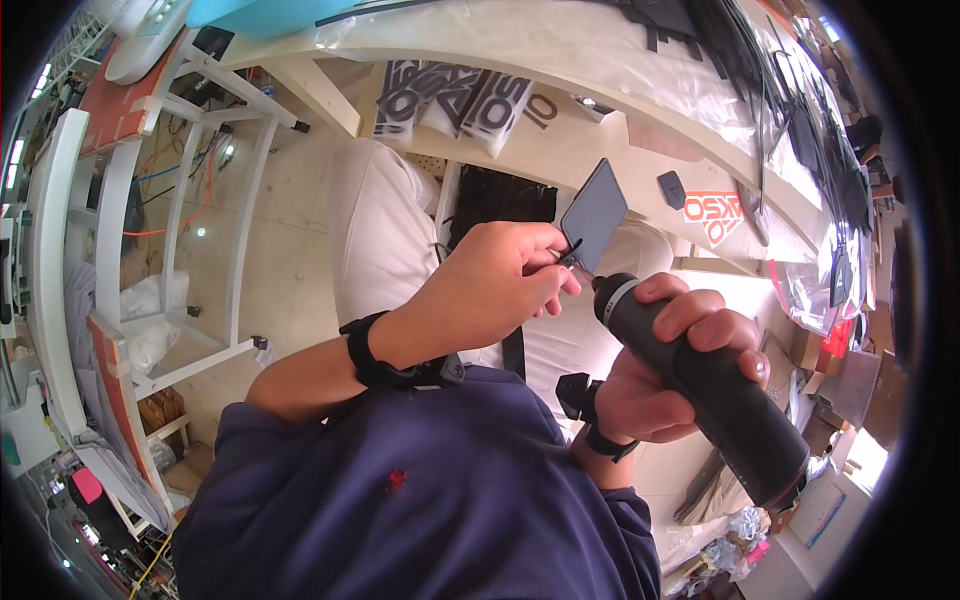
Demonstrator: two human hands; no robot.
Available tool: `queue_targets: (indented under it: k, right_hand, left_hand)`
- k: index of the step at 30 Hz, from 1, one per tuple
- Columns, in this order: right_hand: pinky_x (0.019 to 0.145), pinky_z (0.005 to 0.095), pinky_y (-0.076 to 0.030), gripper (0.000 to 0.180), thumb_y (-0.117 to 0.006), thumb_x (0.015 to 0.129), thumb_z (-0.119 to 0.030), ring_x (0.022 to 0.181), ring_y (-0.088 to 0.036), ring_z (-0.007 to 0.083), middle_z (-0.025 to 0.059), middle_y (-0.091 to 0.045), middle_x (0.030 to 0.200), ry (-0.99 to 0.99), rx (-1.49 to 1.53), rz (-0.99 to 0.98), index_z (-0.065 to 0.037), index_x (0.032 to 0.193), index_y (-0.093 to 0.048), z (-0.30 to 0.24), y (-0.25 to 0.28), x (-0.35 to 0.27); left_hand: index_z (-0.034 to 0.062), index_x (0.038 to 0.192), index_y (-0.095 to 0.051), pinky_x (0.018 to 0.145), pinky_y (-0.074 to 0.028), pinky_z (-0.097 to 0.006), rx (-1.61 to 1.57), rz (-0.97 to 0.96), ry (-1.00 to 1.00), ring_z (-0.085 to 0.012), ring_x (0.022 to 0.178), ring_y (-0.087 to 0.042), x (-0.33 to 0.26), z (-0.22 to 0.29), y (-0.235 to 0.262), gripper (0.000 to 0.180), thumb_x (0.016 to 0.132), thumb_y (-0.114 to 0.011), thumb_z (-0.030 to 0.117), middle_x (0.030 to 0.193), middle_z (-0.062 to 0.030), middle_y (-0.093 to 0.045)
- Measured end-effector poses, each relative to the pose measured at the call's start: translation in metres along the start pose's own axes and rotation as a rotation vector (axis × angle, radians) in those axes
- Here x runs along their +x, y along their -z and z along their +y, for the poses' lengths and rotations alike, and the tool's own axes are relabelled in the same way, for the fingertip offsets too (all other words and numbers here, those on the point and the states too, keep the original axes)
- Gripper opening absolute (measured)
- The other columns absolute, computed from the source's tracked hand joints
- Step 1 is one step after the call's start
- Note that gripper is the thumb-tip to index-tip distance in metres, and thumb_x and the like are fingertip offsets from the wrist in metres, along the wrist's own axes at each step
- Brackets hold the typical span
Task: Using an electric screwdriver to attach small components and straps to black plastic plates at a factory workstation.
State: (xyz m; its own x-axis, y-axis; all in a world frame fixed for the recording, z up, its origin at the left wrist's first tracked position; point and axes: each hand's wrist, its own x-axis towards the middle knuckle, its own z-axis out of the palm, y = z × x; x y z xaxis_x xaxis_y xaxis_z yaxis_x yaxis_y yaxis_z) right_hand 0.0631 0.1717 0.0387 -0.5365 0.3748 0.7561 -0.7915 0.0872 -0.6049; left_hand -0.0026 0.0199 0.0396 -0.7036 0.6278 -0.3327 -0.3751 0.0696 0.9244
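The left hand (490,290) pinches a flat grey piece (594,216) between its fingers, while the right hand (665,365) wraps tight around a black power tool (715,395).

Rotary tool (715,385): matt black plastic w/ metal collar. Flat grey panel (594,216): smooth, semi-gloss. Navy shirt (420,500): cloth.

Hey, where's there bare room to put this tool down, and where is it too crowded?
Bare patches: the pale floor between the white frame and the white fabric, and the bench strip beside the printed black pieces. Crowded: the bench's right end, heaped with black parts, and the clutter under the dark tool.
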Motion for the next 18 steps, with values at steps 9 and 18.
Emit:
queue_targets:
  k: [9,18]
  right_hand:
    - [0.072,0.0439,-0.052,0.06,-0.071,0.09,-0.046,0.083,-0.051,0.0188,0.0029,-0.045,0.104,-0.051,-0.037,-0.167,-0.021,0.135,-0.04,0.0004,0.0017,0.0046]
    - [0.071,0.0432,-0.052,0.06,-0.072,0.089,-0.046,0.081,-0.052,0.0189,0.0026,-0.044,0.102,-0.022,-0.001,-0.192,-0.02,0.134,-0.041,0.0073,0.0023,0.0023]
  left_hand:
    - [-0.0087,0.106,-0.062,0.066,-0.053,-0.024,0.066,0.009,-0.05,-0.0098,0.074,-0.066,0.0039,-0.0012,0.0043,0.019,0.094,-0.054,0.003,0.09,-0.0101,-0.072]
    - [-0.0088,0.1,-0.065,0.064,-0.053,-0.025,0.122,0.016,-0.055,-0.0093,0.071,-0.065,0.0052,0.0029,0.0044,0.016,0.093,-0.058,0.003,0.082,-0.0085,-0.072]
